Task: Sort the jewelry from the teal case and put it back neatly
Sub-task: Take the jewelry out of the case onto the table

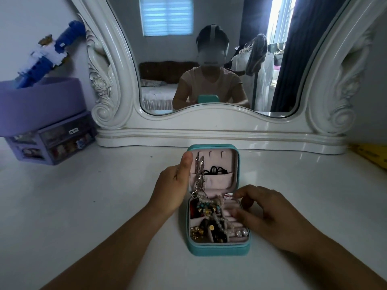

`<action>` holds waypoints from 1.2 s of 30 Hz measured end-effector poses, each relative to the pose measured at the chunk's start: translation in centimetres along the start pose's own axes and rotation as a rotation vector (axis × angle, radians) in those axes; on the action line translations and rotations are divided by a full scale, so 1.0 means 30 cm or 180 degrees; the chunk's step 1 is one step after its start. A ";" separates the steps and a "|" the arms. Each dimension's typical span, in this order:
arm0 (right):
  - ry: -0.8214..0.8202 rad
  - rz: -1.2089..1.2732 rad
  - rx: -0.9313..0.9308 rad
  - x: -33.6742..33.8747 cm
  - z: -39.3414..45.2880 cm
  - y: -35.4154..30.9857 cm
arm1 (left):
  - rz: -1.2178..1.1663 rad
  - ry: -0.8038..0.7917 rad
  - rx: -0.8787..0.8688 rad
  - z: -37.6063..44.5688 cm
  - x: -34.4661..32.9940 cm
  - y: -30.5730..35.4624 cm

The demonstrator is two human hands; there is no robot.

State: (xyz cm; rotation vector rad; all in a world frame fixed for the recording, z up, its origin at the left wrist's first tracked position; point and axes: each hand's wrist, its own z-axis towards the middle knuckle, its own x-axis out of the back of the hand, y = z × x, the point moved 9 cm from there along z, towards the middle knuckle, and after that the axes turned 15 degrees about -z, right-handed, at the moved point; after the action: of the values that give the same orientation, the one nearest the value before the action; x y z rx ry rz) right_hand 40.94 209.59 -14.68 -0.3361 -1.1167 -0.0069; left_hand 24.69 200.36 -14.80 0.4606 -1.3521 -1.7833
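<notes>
A small teal jewelry case (219, 249) stands open on the white vanity top, its lid upright. My left hand (173, 183) holds the lid's left edge, thumb on its front rim. Silver chains (199, 174) hang from hooks inside the lid, and black hair ties (215, 170) sit in its pocket. The base is full of tangled pieces: a pearl strand (217, 218), turquoise and dark beads (204, 206), gold bits (196, 231) and two crystal studs (241, 233). My right hand (266, 212) hovers over the pink ring rolls at the base's right side, fingers curled, holding nothing I can see.
A large white carved mirror (219, 130) stands right behind the case. A purple drawer organizer (52, 141) with a blue brick-built toy (52, 53) on top sits at the far left. A yellow object (370, 153) lies at the right edge.
</notes>
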 end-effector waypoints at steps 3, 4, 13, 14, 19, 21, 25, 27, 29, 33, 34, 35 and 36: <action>0.0056 0.0186 0.0011 -0.010 -0.001 -0.013 | 0.0087 0.0113 0.0143 0.008 0.016 -0.008; 0.0057 0.0243 0.0017 -0.017 -0.002 -0.019 | 0.0147 0.0171 0.0175 0.010 0.024 -0.012; -0.0020 0.0359 0.0027 -0.065 0.009 -0.055 | 0.0476 0.0315 0.0680 0.040 0.064 -0.091; -0.0043 0.0304 0.0060 -0.069 0.010 -0.062 | 0.0518 0.0313 0.0694 0.042 0.067 -0.094; 0.0019 -0.0298 0.0427 -0.061 0.012 -0.112 | 0.0506 0.0200 0.0471 0.039 0.067 -0.069; 0.0034 -0.0238 0.0419 -0.053 0.005 -0.108 | 0.0420 0.0168 0.0322 0.034 0.070 -0.046; 0.0452 -0.0053 0.0077 0.007 0.003 -0.071 | 0.0058 0.0042 0.0138 0.028 0.076 -0.032; 0.0751 0.0078 0.0009 0.046 0.016 -0.066 | -0.0232 -0.0129 0.0148 0.032 0.067 -0.049; 0.0846 0.0128 -0.0045 0.061 0.037 -0.061 | -0.0397 -0.0230 0.0192 0.040 0.064 -0.069; 0.0534 0.0552 -0.0612 0.031 0.094 -0.068 | -0.0542 -0.0304 0.0268 0.051 0.062 -0.079; 0.0561 0.0717 -0.0741 0.026 0.112 -0.082 | -0.0539 -0.0287 0.0261 0.054 0.065 -0.080; 0.0658 0.0827 -0.0852 0.024 0.130 -0.097 | -0.0523 -0.0271 0.0240 0.055 0.069 -0.077; 0.0786 0.0870 -0.0951 0.021 0.147 -0.111 | -0.0497 -0.0253 0.0221 0.055 0.073 -0.076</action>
State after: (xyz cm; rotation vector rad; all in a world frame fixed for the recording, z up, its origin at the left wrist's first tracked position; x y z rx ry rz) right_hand 36.79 207.72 -11.52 -0.7338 -0.8173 0.0260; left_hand 21.33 199.81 -15.91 0.5511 -1.4716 -1.9031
